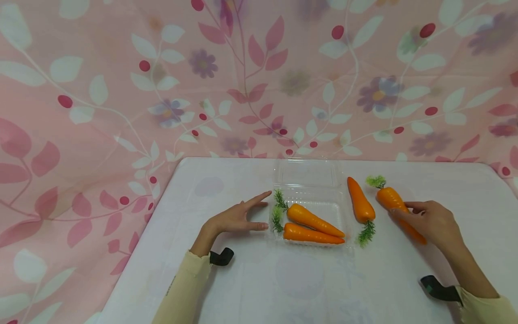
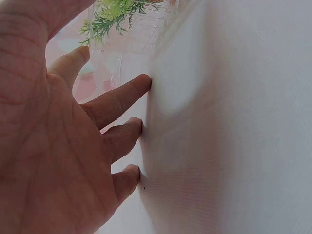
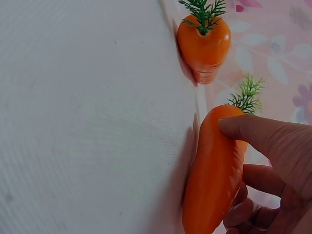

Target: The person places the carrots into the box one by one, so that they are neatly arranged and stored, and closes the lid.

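Note:
My right hand (image 1: pixel 435 225) grips a toy carrot (image 1: pixel 390 198) with green leaves, thumb on one side and fingers curled on the other; the right wrist view shows this carrot (image 3: pixel 214 170) close up. To its left a second carrot (image 1: pixel 360 200) lies with its leaves toward me. Two more carrots, an upper one (image 1: pixel 311 219) and a lower one (image 1: pixel 309 234), lie in a clear plastic box (image 1: pixel 340 211), leaves at its left side. My left hand (image 1: pixel 238 218) is spread at the box's left edge, its fingertips (image 2: pixel 144 83) on the table in the left wrist view.
The box's clear lid (image 1: pixel 307 173) is folded back behind it. A white cloth covers the table (image 1: pixel 234 288). Behind stands a pink floral curtain (image 1: pixel 259 81). Black wrist camera mounts sit at the left wrist (image 1: pixel 222 256) and the right wrist (image 1: pixel 439 288).

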Motion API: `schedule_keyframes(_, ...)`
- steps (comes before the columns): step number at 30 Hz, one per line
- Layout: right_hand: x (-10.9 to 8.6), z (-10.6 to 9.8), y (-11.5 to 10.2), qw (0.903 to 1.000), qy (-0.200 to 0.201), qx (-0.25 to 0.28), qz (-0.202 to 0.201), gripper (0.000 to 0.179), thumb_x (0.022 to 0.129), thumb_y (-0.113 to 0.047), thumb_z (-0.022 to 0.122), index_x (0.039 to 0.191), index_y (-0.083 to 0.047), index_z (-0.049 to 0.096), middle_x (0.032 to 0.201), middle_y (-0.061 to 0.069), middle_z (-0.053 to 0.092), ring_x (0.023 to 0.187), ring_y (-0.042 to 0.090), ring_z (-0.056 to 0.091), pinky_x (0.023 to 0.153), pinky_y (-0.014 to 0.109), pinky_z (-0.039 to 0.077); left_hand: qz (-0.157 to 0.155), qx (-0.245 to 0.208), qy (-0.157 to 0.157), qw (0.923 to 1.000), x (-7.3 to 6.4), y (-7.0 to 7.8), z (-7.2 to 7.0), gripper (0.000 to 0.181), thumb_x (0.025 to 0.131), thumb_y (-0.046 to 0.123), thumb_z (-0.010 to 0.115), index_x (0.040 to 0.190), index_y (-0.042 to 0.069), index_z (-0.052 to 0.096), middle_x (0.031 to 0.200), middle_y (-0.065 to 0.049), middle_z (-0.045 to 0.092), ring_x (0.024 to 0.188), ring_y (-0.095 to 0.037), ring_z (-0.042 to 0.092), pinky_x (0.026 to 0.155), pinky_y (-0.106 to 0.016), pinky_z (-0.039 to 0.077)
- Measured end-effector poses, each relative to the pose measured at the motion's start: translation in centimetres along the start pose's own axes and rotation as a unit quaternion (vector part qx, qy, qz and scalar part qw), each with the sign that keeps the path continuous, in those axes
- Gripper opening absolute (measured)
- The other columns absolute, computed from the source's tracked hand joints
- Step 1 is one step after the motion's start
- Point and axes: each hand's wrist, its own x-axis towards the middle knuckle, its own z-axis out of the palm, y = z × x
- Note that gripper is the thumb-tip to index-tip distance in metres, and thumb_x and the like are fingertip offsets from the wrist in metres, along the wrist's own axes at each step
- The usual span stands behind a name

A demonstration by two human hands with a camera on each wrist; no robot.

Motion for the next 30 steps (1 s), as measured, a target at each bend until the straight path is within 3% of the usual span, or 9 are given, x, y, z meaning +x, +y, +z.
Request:
schedule_keyframes(9, -0.1, -0.5, -0.3, 0.9969, 0.048, 0.008, -0.062, 0.063, 0.087, -0.049, 0.073, 0.117, 0.007, 0.067, 0.098, 0.023, 0.059, 0.085, 0.034, 0.05, 0.055, 0.03, 0.042, 0.0, 0.001, 0.0, 1.0, 0.0, 0.1, 0.0, 0.093, 0.085, 0.054, 0.072, 0.158, 0.039, 0.015, 0.15, 0.003, 0.045, 0.143, -0.013, 0.029, 0.116, -0.059, 0.0)
schedule_keyframes(20, -0.9, -1.4, -3.0, 0.9976, 0.032, 0.046, -0.042, 0.071, 0.086, -0.053, 0.072, 0.126, 0.005, 0.063, 0.104, 0.021, 0.054, 0.089, 0.033, 0.043, 0.046, 0.032, 0.044, -0.003, 0.001, 0.0, 1.0, 0.0, -0.1, 0.0, 0.092, 0.086, 0.053, 0.072, 0.158, 0.04, 0.016, 0.149, 0.005, 0.045, 0.143, -0.012, 0.029, 0.116, -0.059, 0.0)
schedule_keyframes(30, -1.3, -2.0, -5.7, 0.9944, 0.05, 0.06, -0.071, 0.068, 0.084, -0.053, 0.074, 0.123, 0.002, 0.067, 0.091, 0.013, 0.052, 0.082, 0.026, 0.04, 0.045, 0.03, 0.038, -0.002, -0.002, 0.001, 1.0, -0.1, 0.0, 0.0, 0.091, 0.086, 0.052, 0.072, 0.157, 0.043, 0.016, 0.149, 0.006, 0.046, 0.143, -0.012, 0.029, 0.115, -0.06, -0.001)
